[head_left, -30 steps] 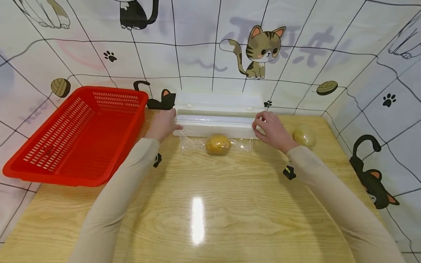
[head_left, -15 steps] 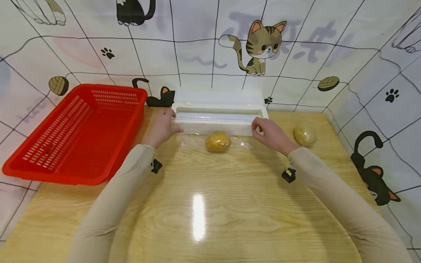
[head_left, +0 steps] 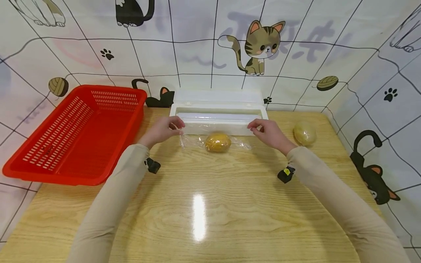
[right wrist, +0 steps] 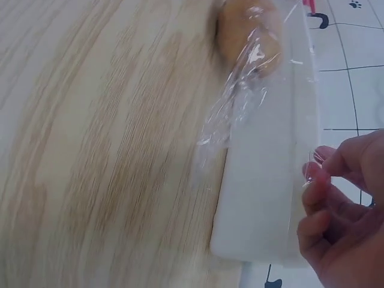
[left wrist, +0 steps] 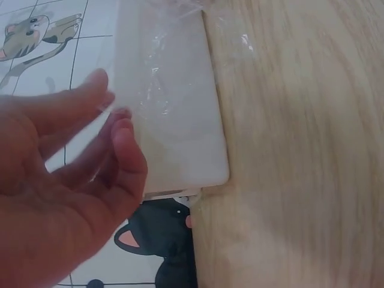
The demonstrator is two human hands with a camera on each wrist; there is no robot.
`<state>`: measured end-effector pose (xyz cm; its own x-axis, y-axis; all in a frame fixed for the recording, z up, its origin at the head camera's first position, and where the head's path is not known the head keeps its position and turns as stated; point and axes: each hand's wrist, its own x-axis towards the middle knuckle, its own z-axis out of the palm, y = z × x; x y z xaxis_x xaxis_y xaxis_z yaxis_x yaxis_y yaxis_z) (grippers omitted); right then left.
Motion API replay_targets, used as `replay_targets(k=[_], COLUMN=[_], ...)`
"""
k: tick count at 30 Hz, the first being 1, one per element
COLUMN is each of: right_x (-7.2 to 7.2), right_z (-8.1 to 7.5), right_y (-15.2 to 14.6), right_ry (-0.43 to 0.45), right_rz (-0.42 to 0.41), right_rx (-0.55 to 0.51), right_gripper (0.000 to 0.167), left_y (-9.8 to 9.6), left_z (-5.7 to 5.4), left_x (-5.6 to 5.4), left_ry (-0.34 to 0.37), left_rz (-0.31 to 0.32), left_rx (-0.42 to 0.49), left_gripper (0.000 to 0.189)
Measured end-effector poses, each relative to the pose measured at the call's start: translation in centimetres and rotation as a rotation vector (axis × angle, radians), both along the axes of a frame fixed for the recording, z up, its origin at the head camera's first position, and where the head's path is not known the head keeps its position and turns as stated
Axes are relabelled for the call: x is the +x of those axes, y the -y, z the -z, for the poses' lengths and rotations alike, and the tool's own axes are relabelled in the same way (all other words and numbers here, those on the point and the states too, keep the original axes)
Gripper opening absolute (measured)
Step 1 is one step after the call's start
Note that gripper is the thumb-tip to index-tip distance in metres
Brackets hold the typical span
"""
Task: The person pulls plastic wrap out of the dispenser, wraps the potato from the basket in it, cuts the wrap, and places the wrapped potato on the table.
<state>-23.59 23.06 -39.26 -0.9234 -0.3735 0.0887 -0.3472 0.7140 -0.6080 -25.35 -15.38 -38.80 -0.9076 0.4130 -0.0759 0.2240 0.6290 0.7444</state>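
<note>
In the head view, an open white cling film box (head_left: pixel 217 128) stands at the table's back edge, with a roll of film (head_left: pixel 218 117) inside. Clear plastic wrap (head_left: pixel 194 140) comes over its front, around a yellow, oval, fruit-like thing (head_left: pixel 218 142). My left hand (head_left: pixel 161 130) is at the film's left edge, fingers bent, with a small gap between thumb and fingertips. At the right end, my right hand (head_left: pixel 269 133) pinches the wrap's edge; the right wrist view shows shiny film at its fingertips (right wrist: pixel 315 171).
A red plastic basket (head_left: pixel 98 146) stands at the left of the wooden table (head_left: pixel 230 204). Behind the right hand lies a pale round, film-wrapped thing (head_left: pixel 304 133). A cat-patterned sheet (head_left: pixel 194 58) covers the walls right behind the box.
My left hand has left the box's left end and moved right and forward to the film's edge. The right hand has shifted slightly left. The wrapped yellow thing stays in place.
</note>
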Motion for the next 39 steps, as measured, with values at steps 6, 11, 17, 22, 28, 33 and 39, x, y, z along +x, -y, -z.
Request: replay_targets(k=[6, 11, 17, 22, 28, 33, 39], right_x=[0.6, 1.1, 1.6, 2.0, 2.0, 1.7, 1.8], right_z=[-0.4, -0.7, -0.4, 0.6, 1.8, 2.9, 3.3], right_y=[0.2, 0.7, 1.2, 2.0, 3.6, 4.5, 4.7], right_ry=[0.253, 0.386, 0.367, 0.179, 0.033, -0.030, -0.047], right_rz=[0.088, 0.130, 0.099, 0.063, 0.044, 0.036, 0.054], right_rx=[-0.225, -0.395, -0.413, -0.180, 0.000, 0.122, 0.173], right_gripper=[0.022, 0.024, 0.022, 0.017, 0.032, 0.039, 0.039], left_y=[0.1, 0.1, -1.0, -2.5, -3.8, -3.8, -3.5], left_z=[0.9, 1.2, 1.3, 2.3, 3.4, 4.2, 4.7], left_x=[-0.2, 0.1, 1.2, 1.8, 1.7, 1.4, 1.2], left_ry=[0.069, 0.077, 0.010, -0.126, -0.221, -0.276, -0.352], left_rz=[0.078, 0.083, 0.026, -0.006, -0.017, 0.022, 0.049], left_rx=[0.115, 0.169, 0.093, -0.002, -0.117, -0.239, -0.317], left_gripper=[0.020, 0.016, 0.019, 0.036, 0.046, 0.043, 0.034])
